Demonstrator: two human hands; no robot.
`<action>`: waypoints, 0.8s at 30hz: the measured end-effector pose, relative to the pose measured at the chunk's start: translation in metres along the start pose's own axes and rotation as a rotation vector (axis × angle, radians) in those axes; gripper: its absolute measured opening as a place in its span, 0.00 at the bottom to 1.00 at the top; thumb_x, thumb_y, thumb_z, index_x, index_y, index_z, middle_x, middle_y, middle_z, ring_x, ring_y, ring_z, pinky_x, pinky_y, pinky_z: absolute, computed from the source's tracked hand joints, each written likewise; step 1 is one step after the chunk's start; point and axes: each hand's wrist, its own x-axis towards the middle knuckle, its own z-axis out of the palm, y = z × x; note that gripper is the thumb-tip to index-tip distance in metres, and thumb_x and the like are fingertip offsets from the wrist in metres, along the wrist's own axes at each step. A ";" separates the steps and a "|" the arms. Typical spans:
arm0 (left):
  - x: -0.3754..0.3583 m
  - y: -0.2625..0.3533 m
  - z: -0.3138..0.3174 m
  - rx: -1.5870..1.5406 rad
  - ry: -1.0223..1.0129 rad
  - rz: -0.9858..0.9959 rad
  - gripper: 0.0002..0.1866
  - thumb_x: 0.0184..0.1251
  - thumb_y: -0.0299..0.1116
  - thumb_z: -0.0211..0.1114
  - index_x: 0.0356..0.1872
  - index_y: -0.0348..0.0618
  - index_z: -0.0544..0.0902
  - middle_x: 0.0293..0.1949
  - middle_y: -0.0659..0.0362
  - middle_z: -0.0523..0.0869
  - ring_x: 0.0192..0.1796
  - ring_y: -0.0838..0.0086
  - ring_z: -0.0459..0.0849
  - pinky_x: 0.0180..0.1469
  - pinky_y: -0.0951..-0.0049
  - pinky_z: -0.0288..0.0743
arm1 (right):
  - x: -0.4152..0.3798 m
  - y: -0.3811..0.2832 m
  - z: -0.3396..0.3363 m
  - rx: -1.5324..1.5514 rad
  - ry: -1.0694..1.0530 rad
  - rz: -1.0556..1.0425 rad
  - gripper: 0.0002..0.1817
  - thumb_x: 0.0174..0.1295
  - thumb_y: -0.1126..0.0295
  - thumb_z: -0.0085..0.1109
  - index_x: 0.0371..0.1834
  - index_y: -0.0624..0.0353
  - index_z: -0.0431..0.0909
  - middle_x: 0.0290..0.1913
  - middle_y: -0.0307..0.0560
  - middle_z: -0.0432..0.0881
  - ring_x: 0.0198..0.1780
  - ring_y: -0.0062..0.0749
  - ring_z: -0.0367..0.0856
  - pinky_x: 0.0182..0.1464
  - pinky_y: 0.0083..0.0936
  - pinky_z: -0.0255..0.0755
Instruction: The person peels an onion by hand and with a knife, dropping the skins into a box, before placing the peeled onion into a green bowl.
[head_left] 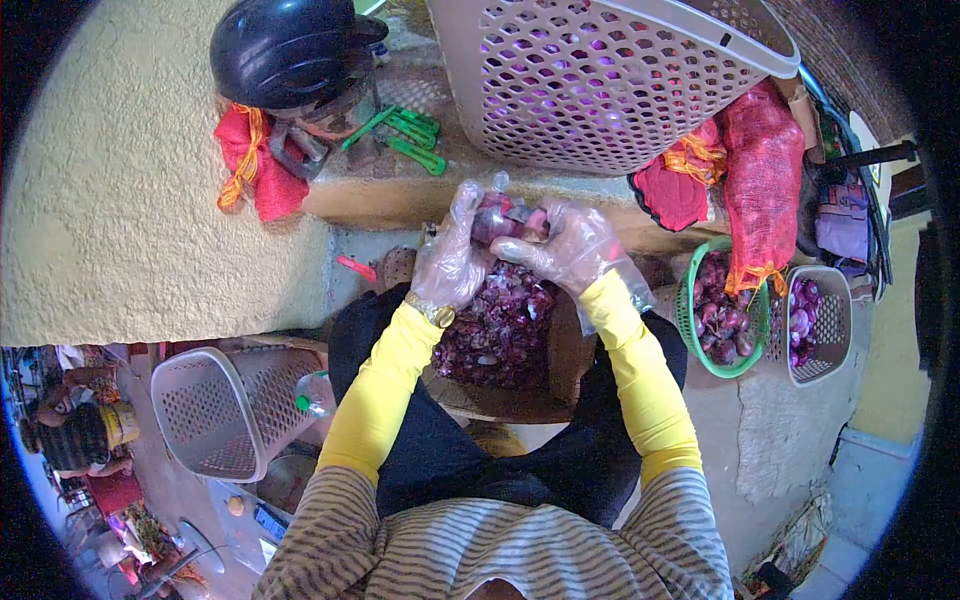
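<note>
Peeling: a red onion, pinched between both gloved hands above the lap.
Left hand: fingers curled round the onion's left side.
Right hand: fingertips pressed to its right side.
Below: a heap of purple skins.
Right: green basket of onions.
Far: big perforated basket, black helmet.

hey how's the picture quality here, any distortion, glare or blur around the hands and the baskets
Head view: strong fisheye, black corners, edges bowed around the big basket. Daylight is bright and even; soft shadow under the ledge. Glare on the helmet and on the plastic gloves of the left hand and right hand. The onion between them is slightly blurred; the edges are softer.
</note>
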 end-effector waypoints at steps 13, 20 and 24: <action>-0.007 0.001 0.013 -0.115 0.086 -0.155 0.42 0.73 0.68 0.53 0.65 0.32 0.75 0.57 0.47 0.84 0.58 0.62 0.85 0.64 0.59 0.80 | 0.002 -0.005 -0.003 -0.129 -0.037 -0.070 0.37 0.42 0.25 0.70 0.29 0.51 0.85 0.28 0.54 0.86 0.33 0.54 0.86 0.37 0.47 0.78; -0.008 0.001 0.001 -0.123 0.043 -0.209 0.42 0.73 0.67 0.55 0.65 0.31 0.76 0.55 0.46 0.85 0.56 0.61 0.85 0.62 0.57 0.81 | 0.003 -0.012 -0.004 -0.162 -0.182 0.025 0.37 0.49 0.24 0.64 0.28 0.52 0.86 0.29 0.56 0.86 0.34 0.55 0.86 0.39 0.49 0.78; -0.007 0.001 0.001 -0.114 0.114 -0.190 0.41 0.73 0.66 0.55 0.65 0.31 0.76 0.51 0.47 0.85 0.52 0.61 0.86 0.60 0.57 0.83 | 0.003 -0.014 0.000 -0.166 -0.232 0.034 0.36 0.54 0.25 0.60 0.28 0.52 0.86 0.30 0.56 0.86 0.35 0.55 0.86 0.40 0.49 0.77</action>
